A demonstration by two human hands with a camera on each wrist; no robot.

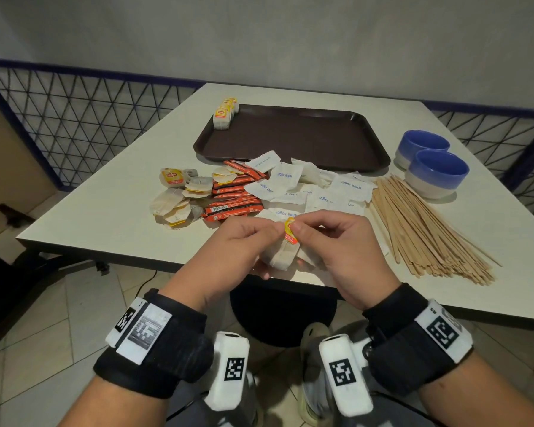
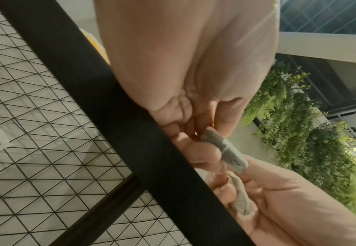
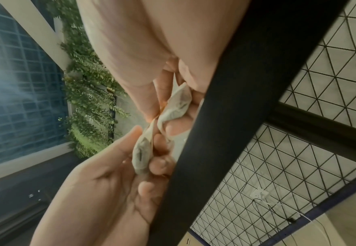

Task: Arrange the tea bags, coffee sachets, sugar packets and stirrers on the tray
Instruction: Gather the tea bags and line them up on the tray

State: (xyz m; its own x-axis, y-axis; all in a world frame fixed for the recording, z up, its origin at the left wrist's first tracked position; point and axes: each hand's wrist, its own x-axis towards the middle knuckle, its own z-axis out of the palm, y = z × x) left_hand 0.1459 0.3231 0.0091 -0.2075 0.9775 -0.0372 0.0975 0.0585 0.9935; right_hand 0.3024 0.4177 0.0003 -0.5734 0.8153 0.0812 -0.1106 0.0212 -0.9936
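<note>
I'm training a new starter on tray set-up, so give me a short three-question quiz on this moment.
1. True or false: the row of tea bags stands at the tray's far left corner.
2. Which lies nearest the blue bowls? A) coffee sachets B) stirrers C) the loose tea bags
3. What do the hands, left hand and right hand, hold between them at the table's near edge?

Key: 1 true. 2 B. 3 tea bags; the right hand pinches a yellow tag.
</note>
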